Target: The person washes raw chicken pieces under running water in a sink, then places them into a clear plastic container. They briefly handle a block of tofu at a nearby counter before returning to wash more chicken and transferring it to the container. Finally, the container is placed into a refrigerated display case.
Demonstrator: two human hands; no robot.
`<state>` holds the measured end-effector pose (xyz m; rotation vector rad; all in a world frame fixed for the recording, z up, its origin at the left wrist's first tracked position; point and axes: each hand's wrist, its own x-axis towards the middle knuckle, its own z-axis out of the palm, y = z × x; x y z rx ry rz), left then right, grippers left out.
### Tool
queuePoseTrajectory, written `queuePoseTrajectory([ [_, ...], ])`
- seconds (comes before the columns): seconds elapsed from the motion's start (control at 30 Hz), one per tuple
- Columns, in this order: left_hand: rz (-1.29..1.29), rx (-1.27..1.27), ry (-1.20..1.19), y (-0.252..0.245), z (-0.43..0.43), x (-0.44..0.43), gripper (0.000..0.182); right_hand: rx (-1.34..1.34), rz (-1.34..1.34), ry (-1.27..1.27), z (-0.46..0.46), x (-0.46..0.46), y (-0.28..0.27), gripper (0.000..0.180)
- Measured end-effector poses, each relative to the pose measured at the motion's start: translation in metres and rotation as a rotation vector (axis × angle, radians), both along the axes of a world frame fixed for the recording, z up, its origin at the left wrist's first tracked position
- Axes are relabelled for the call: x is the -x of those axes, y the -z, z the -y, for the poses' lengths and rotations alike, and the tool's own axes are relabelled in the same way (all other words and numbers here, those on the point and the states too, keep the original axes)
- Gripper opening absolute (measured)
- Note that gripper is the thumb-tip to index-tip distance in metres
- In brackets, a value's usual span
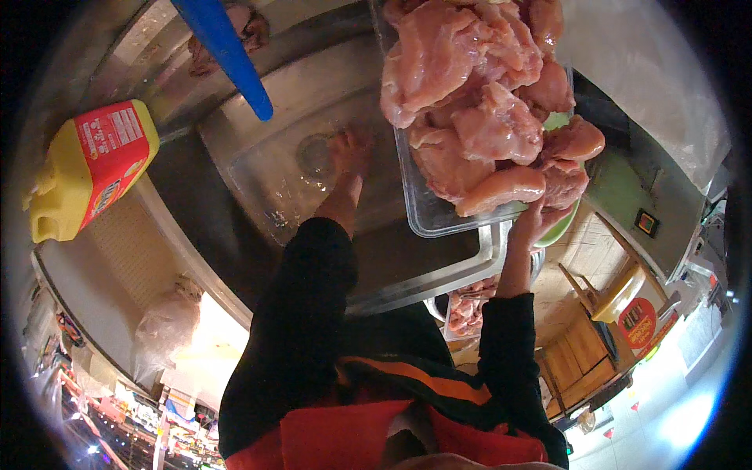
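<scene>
My left hand (351, 154) reaches down into a metal sink (264, 158), beside the round drain (317, 155). It is dim there, but the fingers look apart and I see nothing in them. My right hand (531, 223) is at the near right corner of a clear plastic tub (432, 226), against the lowest pieces of raw chicken (499, 123). Whether it grips a piece or the tub's rim is hidden. The chicken is heaped high, and some pieces lie past the tub's right side, above a light green container (555, 232).
A blue faucet-like bar (232, 59) juts over the sink from the upper left. A yellow jug (64, 188) with a red label stands on the left edge. Below my right forearm is another container of raw meat (470, 308). A wooden cabinet (573, 361) stands at the right.
</scene>
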<state>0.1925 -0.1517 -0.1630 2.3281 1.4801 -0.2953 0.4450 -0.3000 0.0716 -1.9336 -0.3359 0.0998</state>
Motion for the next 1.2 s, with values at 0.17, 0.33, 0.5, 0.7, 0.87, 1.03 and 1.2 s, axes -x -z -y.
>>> queuePoseTrajectory([
  [0.17, 0.265, 0.467, -0.071, -0.062, -0.014, 0.044, 0.071, 0.01, 0.023, 0.006, 0.002, -0.002, 0.006, 0.076],
  [0.33, 1.322, 1.093, -0.638, -0.212, -0.062, 0.052, 0.065, 0.097, 0.047, 0.025, 0.001, -0.002, 0.006, 0.08],
  [0.5, 1.85, 0.828, -0.129, -0.334, -0.086, -0.054, 0.069, -0.082, -0.018, -0.021, -0.008, 0.0, -0.001, 0.083],
  [0.7, 1.461, 0.194, 0.292, -0.347, -0.084, -0.175, 0.057, -0.049, -0.027, -0.024, -0.014, 0.003, -0.012, 0.083],
  [0.87, 1.06, -0.281, 0.45, -0.337, -0.071, -0.156, 0.048, 0.046, 0.015, -0.009, -0.012, 0.003, -0.012, 0.083],
  [1.03, 1.22, -0.146, -0.645, -0.296, -0.097, -0.083, 0.035, 0.182, -0.031, -0.086, 0.0, -0.007, -0.017, 0.082],
  [1.2, 1.233, 0.774, -0.958, -0.253, -0.158, -0.083, 0.031, -0.057, -0.659, -0.229, 0.004, -0.061, -0.067, 0.075],
])
